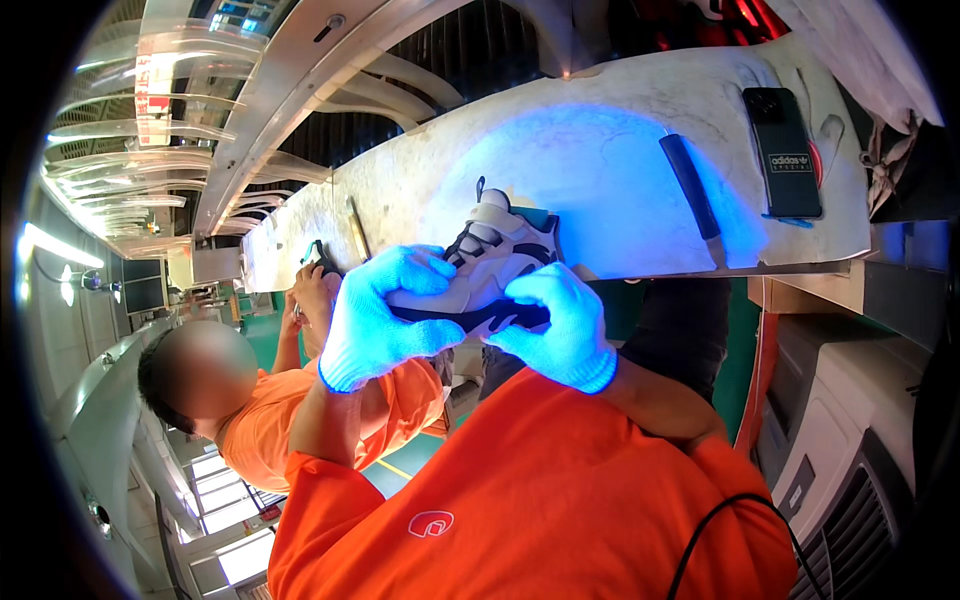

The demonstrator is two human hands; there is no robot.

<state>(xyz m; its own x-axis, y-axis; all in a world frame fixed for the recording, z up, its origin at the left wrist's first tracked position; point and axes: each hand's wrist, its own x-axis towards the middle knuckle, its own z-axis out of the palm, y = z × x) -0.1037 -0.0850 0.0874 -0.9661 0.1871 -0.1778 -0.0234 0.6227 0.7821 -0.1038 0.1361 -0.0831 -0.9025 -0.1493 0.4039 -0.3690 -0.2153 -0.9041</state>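
Between my two gloved hands is a light grey and black sneaker (490, 262), held on its side edge just over the near rim of the workbench (400, 190). My left hand (388, 315) is closed round the toe end, fingers on the upper and thumb at the dark sole. At the heel end, my right hand (563, 328) grips the sole and the lower side, its fingers bent. Both knitted gloves look bright blue-white under a blue light that falls on the bench. The shoe's laces and pull loop point away from me; its far side is hidden.
A dark-handled tool (690, 185) and a phone in a dark case (782, 150) lie on the bench's right. A thin tool (357, 228) lies left. A co-worker in an orange shirt (290, 415) handles another shoe at left. A metal rail (265, 100) runs overhead.
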